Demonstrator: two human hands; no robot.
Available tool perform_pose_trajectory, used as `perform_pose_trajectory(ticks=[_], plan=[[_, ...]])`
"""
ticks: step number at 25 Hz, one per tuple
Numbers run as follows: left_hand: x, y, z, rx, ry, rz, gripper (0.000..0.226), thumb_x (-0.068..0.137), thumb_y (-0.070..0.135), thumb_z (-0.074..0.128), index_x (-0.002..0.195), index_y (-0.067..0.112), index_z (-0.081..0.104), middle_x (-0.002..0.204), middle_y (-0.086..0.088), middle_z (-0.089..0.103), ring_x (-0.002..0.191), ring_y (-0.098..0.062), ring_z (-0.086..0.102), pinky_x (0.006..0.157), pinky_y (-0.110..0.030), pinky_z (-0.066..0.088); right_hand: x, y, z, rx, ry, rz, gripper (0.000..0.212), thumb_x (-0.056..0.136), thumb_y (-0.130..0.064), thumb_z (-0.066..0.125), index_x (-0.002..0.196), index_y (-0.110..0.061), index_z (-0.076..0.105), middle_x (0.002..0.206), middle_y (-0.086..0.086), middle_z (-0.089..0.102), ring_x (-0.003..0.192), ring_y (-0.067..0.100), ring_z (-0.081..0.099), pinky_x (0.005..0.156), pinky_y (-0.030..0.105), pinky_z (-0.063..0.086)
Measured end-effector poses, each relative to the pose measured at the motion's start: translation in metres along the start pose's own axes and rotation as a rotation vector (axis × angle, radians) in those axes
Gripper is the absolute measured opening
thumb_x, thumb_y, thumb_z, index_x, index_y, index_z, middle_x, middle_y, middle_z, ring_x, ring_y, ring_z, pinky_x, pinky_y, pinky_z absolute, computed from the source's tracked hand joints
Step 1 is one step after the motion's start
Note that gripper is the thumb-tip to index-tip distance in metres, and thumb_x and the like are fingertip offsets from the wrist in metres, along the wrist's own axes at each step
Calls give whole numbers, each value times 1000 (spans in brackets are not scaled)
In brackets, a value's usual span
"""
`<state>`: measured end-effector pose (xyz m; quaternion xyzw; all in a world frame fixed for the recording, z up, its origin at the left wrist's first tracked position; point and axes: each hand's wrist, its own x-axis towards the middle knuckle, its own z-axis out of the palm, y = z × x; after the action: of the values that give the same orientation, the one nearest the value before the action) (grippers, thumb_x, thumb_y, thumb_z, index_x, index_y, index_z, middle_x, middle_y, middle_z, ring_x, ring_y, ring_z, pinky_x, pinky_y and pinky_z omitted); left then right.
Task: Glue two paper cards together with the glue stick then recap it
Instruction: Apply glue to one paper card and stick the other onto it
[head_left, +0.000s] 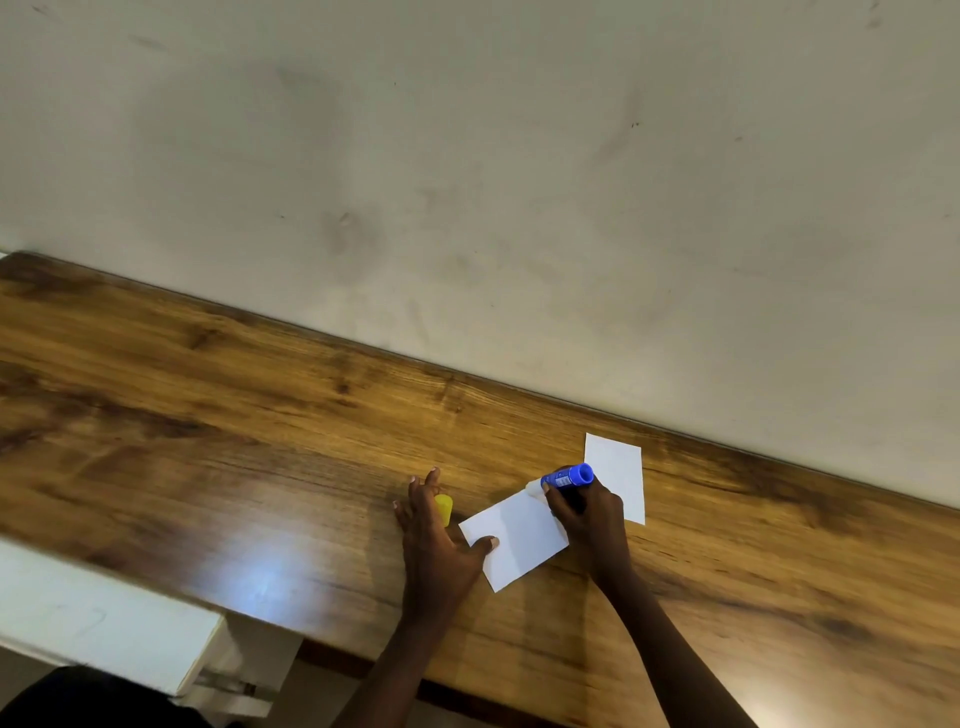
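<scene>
Two white paper cards lie on the wooden table (208, 415). The near card (519, 535) is pinned at its left edge by the thumb of my left hand (441, 540), whose fingers are spread flat on the wood. My right hand (587, 519) grips the blue glue stick (569, 476), uncapped, with its whitish tip touching the near card's far corner. The yellow cap (444, 506) lies on the table, partly hidden behind my left hand's fingers. The second card (618, 475) rests further back to the right, partly covered by my right hand.
A pale wall (467, 156) runs along the table's far edge, close behind the second card. A white ledge or furniture piece (104, 623) sits below the table's near left edge. Bare wood stretches to the left.
</scene>
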<state>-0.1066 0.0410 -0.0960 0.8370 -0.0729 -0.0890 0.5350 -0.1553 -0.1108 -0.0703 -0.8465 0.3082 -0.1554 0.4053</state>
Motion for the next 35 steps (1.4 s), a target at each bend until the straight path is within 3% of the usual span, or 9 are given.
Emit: perform_pose_trajectory(ticks=[7, 10, 13, 17, 19, 22, 26, 30, 35], plan=[[0, 0, 1, 30, -5, -30, 104, 64, 15, 81, 143, 12, 13, 154, -18, 13, 143, -37, 1, 115, -49, 13, -1, -1, -4, 117, 43, 39, 25, 83, -10, 59, 108, -5, 55, 101, 19, 65, 72, 12, 55, 65, 12, 42], [1, 2, 2, 34, 12, -31, 102, 62, 14, 82, 141, 12, 18, 153, -20, 17, 142, -39, 6, 113, -52, 17, -15, -8, -3, 404, 164, 33, 30, 86, -5, 54, 115, -11, 52, 103, 15, 63, 79, 23, 61, 76, 30, 50], [1, 8, 5, 35, 64, -50, 96, 58, 10, 83, 136, 7, 28, 143, -23, 34, 135, -42, 22, 111, -58, 23, -38, -10, 15, 222, 210, 30, 35, 83, -5, 59, 117, -11, 52, 106, 15, 65, 80, 17, 58, 76, 27, 46], [-7, 13, 10, 13, 99, -79, 88, 56, 12, 84, 130, 7, 36, 131, -17, 46, 126, -37, 33, 111, -58, 23, -54, -5, 34, -64, 25, 34, 45, 78, -14, 67, 119, -18, 48, 121, 10, 61, 100, 21, 55, 87, 27, 43], [-10, 12, 11, -18, 69, -111, 88, 59, 18, 84, 131, 10, 35, 137, -15, 42, 133, -37, 27, 112, -56, 23, -47, 0, 30, -203, -60, -19, 48, 78, -12, 66, 121, -21, 45, 131, 7, 54, 121, 25, 46, 110, 37, 27], [-10, 11, 6, 20, 94, -110, 78, 64, 21, 81, 129, 10, 39, 135, -18, 45, 130, -41, 32, 108, -55, 31, -25, 1, 10, -299, -284, -143, 54, 78, -6, 63, 123, -26, 39, 137, 4, 48, 129, 22, 37, 115, 37, 10], [-20, 11, 4, 275, -84, 335, 54, 72, 11, 74, 121, 9, 53, 129, -17, 56, 126, -37, 45, 109, -51, 27, 1, -5, -15, -353, -534, -263, 55, 77, -3, 62, 123, -22, 39, 134, 7, 45, 115, 21, 44, 99, 28, 34], [-19, 10, 2, 630, -77, 596, 54, 40, 14, 91, 90, 13, 70, 93, -8, 75, 91, -23, 71, 83, -50, 50, 13, -10, -22, -418, -672, -350, 51, 79, -4, 60, 123, -21, 40, 136, 9, 42, 117, 24, 43, 99, 27, 34], [-27, 23, 4, 798, -222, 460, 52, 76, 29, 66, 124, 15, 52, 127, -13, 60, 126, -20, 50, 111, -62, 9, 15, -13, -23, -350, -559, -318, 57, 76, 2, 62, 124, -20, 40, 132, 8, 49, 116, 23, 47, 97, 27, 37]])
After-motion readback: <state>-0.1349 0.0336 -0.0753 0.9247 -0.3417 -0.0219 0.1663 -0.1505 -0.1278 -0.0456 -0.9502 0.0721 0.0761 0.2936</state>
